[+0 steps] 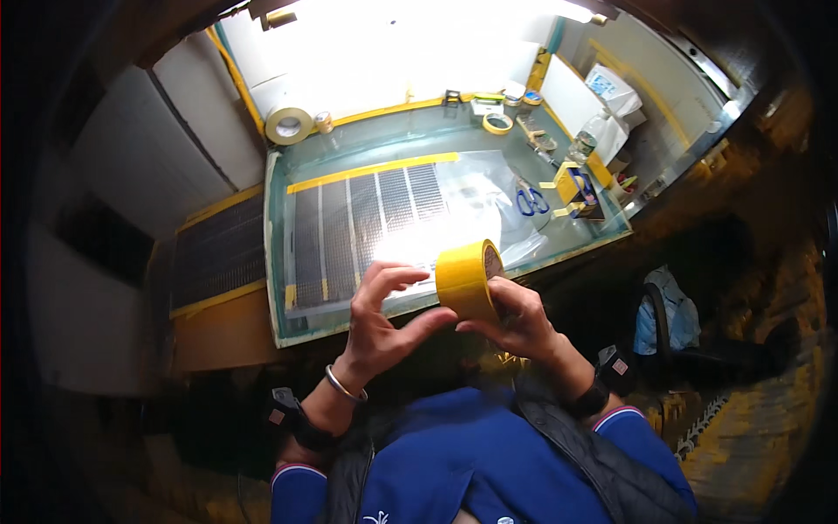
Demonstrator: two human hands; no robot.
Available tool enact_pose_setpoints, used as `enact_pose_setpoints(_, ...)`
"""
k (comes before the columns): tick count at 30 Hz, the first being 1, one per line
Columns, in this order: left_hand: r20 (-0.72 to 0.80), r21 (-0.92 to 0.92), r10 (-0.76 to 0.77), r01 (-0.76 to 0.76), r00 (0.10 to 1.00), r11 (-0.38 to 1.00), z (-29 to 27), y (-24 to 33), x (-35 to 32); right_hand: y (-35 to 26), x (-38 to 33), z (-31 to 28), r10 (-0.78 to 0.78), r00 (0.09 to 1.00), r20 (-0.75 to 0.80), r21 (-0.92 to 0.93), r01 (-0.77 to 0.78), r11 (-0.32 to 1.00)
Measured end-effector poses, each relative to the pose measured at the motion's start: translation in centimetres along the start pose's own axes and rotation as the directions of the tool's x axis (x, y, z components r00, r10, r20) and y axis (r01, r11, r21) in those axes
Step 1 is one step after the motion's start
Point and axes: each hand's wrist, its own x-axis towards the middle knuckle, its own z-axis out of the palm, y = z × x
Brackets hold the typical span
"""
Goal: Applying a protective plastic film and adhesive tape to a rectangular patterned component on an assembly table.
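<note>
Head view: my right hand fingers grip yellow tape roll
Left hand: fingers spread, thumb touching roll
Handling: light, stiff; hold by rim

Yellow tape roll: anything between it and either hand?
Nothing visible. The right hand holds the yellow tape roll directly, and the left hand touches its lower edge with the thumb, above the near edge of the glass table.

Glass-topped table ahead of me is the landmark. On its middle, a dark ribbed sheet edged by a yellow strip. Blue-handled scissors toward its right side. Large tape roll at its far left corner; smaller roll at its far edge.
</note>
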Motion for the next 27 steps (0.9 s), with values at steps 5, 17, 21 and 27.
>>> enact_pose_setpoints(5,0.141,0.335,0.079,-0.123,0.987,0.934,1.1,1.9,1.3,1.1,0.7,-0.2,-0.113,0.992,0.057,-0.063,0.117,0.991)
enact_pose_setpoints(17,0.186,0.242,-0.027,-0.020,0.982,0.970,2.8,0.6,1.7,2.7,0.3,-1.5,-0.121,0.988,0.095,-0.079,0.128,0.989)
enact_pose_setpoints(21,0.090,0.167,-0.072,0.056,0.993,0.984,3.0,0.0,1.2,2.8,0.0,-1.4,-0.084,0.995,0.061,-0.076,0.089,0.993)
enact_pose_setpoints(27,0.086,0.164,-0.180,0.164,0.980,0.973,3.0,0.1,0.5,2.4,0.1,-0.9,-0.049,0.998,0.047,-0.043,0.051,0.998)
